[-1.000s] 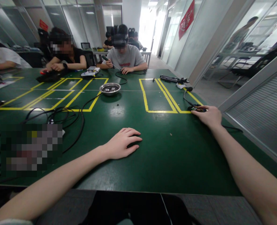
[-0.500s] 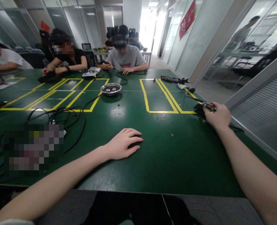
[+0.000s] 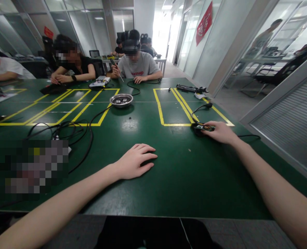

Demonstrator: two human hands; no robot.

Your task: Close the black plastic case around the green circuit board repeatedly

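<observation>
At the fingertips of the right grip [image 3: 223, 132], a small dark device [image 3: 197, 130] with what look like exposed wires sits at or just above the green bench [image 3: 174, 186], thumb and fingers closed on its right end; whether its underside touches down is hard to tell. Beyond that grip, a black cord [image 3: 194, 111] curls away to a bulbous end [image 3: 209, 105] — probably the chief hazard, since a snag there could twist the device in the pinch or strain its wiring. Squeezing harder might bend or loosen fine parts, while holding one end alone leaves the opposite end free to tip and knock the bench.

To the right of the grip's wrist runs another dark cable [image 3: 250, 136]; its link to the device is hidden, but a pull from it could add strain. Well apart to the left, the left grip [image 3: 135, 160] lies palm down, fingers spread and holding nothing, likely too distant to steady a slip. Farther off, ahead and left of the right grip, a metal bowl [image 3: 121, 105] carries small metallic parts [image 3: 120, 101] — loose pieces that a wide sweep of the cord might scatter.
</observation>
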